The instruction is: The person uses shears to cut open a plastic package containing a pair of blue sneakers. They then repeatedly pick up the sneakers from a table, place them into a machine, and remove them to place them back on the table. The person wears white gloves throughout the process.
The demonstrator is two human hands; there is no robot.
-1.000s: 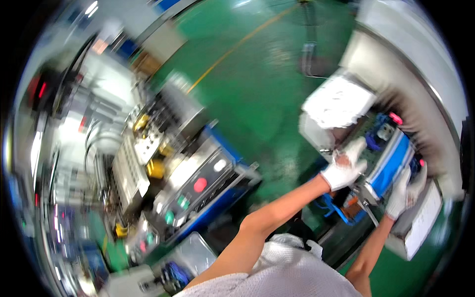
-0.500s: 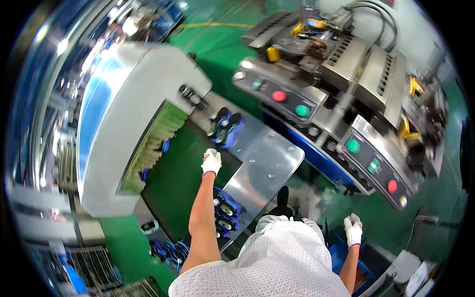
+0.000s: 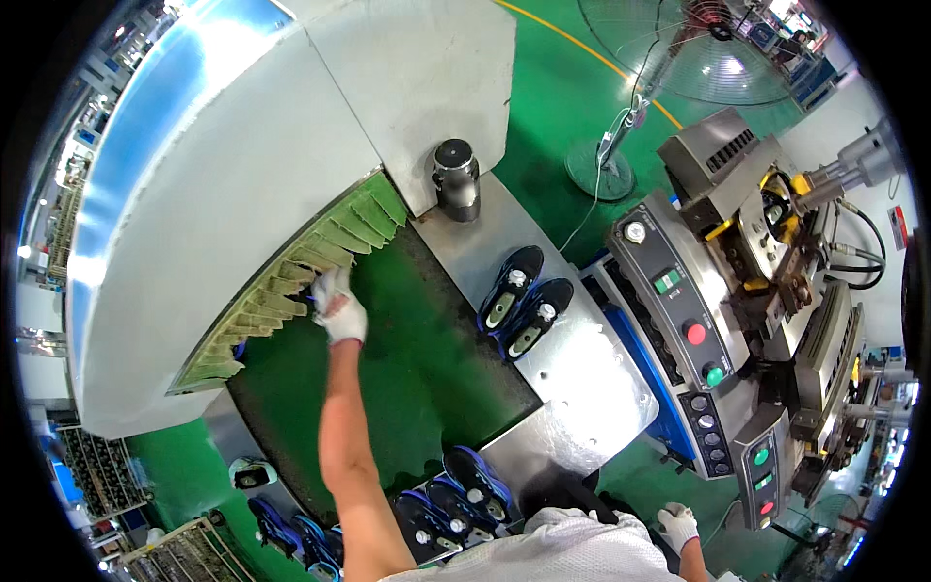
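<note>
The left arm (image 3: 345,417) reaches straight to the green curtain (image 3: 366,225); the right hand (image 3: 678,527) hangs low, fingers loosely apart. A mostly hidden blue shoe (image 3: 308,293) lies at the left hand's (image 3: 341,310) fingertips; I cannot tell whether they grip it.

Can't read any text, label or number, not even on the red-and-white sign (image 3: 898,226) on the white wall (image 3: 822,124).

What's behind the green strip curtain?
A blue edge peeks out at its lower left; a dark-blue bit shows beside the left hand. The curtain hides the rest.
</note>
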